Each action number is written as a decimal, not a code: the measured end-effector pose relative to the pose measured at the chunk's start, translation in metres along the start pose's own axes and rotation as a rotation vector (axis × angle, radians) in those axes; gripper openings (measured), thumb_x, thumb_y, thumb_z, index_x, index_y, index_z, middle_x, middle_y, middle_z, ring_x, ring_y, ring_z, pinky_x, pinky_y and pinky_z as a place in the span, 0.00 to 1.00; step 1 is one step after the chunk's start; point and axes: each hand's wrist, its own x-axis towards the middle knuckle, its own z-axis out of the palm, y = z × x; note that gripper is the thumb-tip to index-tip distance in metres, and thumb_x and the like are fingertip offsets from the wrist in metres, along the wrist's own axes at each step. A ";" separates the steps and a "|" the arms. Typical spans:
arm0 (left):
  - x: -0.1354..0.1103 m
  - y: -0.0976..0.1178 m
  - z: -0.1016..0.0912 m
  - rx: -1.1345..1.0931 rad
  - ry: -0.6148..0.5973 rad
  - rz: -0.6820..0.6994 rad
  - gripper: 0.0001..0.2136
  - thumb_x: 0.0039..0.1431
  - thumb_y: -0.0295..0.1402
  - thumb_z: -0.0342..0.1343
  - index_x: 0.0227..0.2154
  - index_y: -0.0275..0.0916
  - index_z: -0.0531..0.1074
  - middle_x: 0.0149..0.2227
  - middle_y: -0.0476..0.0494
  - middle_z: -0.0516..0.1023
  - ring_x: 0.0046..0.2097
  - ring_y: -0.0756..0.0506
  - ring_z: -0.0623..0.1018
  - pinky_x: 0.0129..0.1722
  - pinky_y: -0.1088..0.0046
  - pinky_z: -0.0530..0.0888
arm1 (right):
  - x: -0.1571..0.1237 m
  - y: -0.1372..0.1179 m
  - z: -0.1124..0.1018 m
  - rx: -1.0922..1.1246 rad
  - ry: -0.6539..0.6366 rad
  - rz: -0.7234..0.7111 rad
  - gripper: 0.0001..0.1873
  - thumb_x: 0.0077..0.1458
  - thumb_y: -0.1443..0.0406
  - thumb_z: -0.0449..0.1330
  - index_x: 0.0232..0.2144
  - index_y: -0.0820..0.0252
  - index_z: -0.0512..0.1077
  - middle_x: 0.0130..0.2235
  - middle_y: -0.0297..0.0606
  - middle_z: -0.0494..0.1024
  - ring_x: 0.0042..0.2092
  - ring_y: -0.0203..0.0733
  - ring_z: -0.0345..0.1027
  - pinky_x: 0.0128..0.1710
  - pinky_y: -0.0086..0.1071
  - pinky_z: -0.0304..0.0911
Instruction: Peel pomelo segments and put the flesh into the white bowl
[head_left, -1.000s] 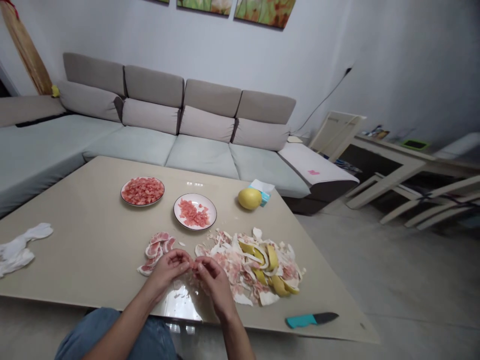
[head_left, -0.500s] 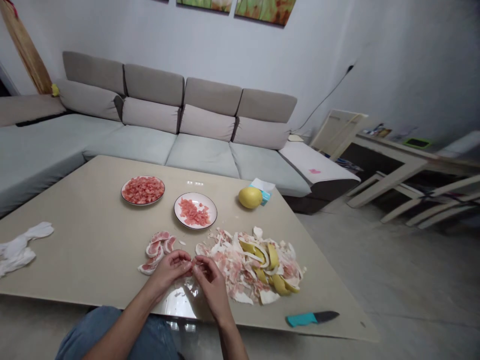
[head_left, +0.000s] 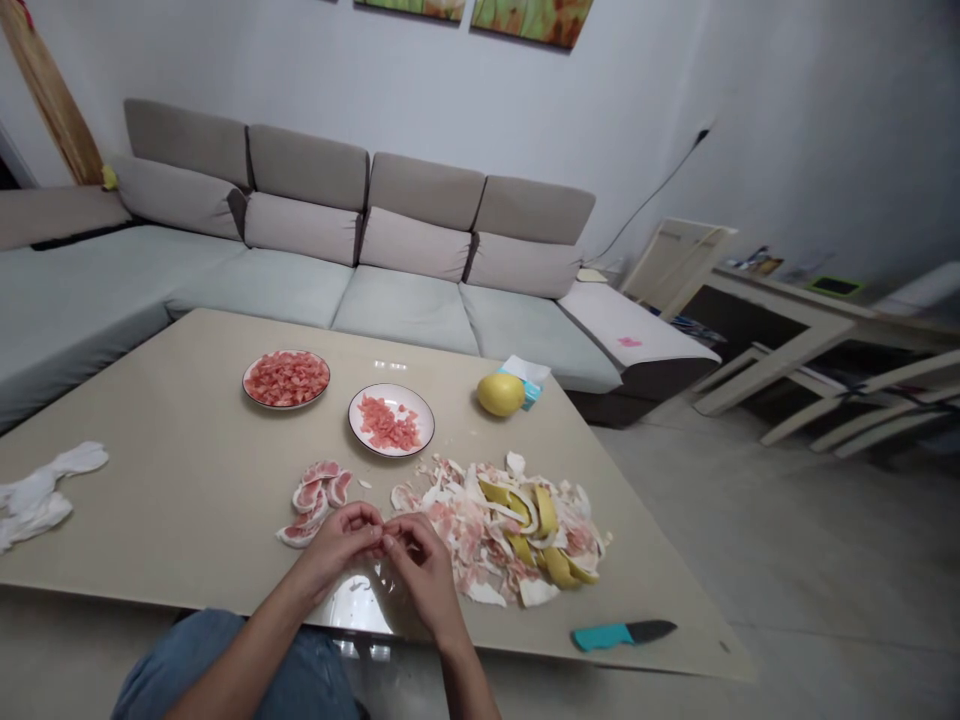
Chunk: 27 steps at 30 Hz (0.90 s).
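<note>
So, a glossy beige table (head_left: pixel 187 460) is filling the lower middle of the frame, with a grey sofa (head_left: pixel 405 285) stretching across the upper left behind it. The fruit segments (head_left: pixel 310 520) are lying low, left of centre, showing pink flesh edged in white pith. Higher up, a heaped plate (head_left: pixel 286 405) and a half-bare plate (head_left: pixel 362 433) are holding loose pink flesh. Right of centre, a peel pile (head_left: pixel 487 530) is sprawling (yellow rind, white pith, pinkish skins, total mess), and a whole yellow fruit (head_left: pixel 501 395) is sitting above it. At lower centre, the left hand (head_left: pixel 349 535) and right hand (head_left: pixel 421 550) are meeting, thumbs and forefingers pinching what's looking like a tiny pink piece (head_left: pixel 383 532), mostly hidden. A teal-handled knife (head_left: pixel 607 637) is lying lower right.
</note>
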 end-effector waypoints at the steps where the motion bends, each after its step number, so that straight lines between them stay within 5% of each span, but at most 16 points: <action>1: 0.000 0.000 0.000 -0.001 0.000 -0.009 0.11 0.45 0.34 0.68 0.29 0.36 0.73 0.28 0.49 0.74 0.30 0.50 0.76 0.34 0.75 0.72 | 0.000 0.002 0.000 0.076 -0.017 0.042 0.09 0.53 0.59 0.62 0.33 0.58 0.76 0.35 0.37 0.74 0.36 0.40 0.67 0.35 0.30 0.62; 6: -0.001 0.002 0.001 -0.009 -0.004 -0.031 0.11 0.45 0.34 0.67 0.30 0.36 0.73 0.30 0.49 0.76 0.31 0.51 0.77 0.36 0.75 0.73 | 0.000 0.016 0.004 0.480 -0.069 0.286 0.15 0.46 0.56 0.68 0.32 0.59 0.76 0.30 0.33 0.74 0.24 0.32 0.61 0.23 0.26 0.57; 14: 0.000 -0.001 0.002 -0.008 -0.034 -0.047 0.10 0.47 0.32 0.66 0.30 0.36 0.71 0.32 0.47 0.76 0.31 0.49 0.79 0.36 0.73 0.75 | -0.001 0.023 0.010 0.930 -0.092 0.535 0.13 0.42 0.62 0.71 0.31 0.62 0.76 0.27 0.33 0.75 0.23 0.29 0.64 0.22 0.21 0.59; 27: 0.000 0.001 -0.005 0.057 -0.020 0.001 0.07 0.48 0.30 0.63 0.30 0.37 0.73 0.29 0.51 0.71 0.29 0.52 0.73 0.33 0.75 0.74 | -0.001 0.020 -0.005 1.193 -0.129 0.559 0.11 0.44 0.65 0.71 0.31 0.58 0.74 0.30 0.30 0.74 0.26 0.27 0.64 0.26 0.18 0.65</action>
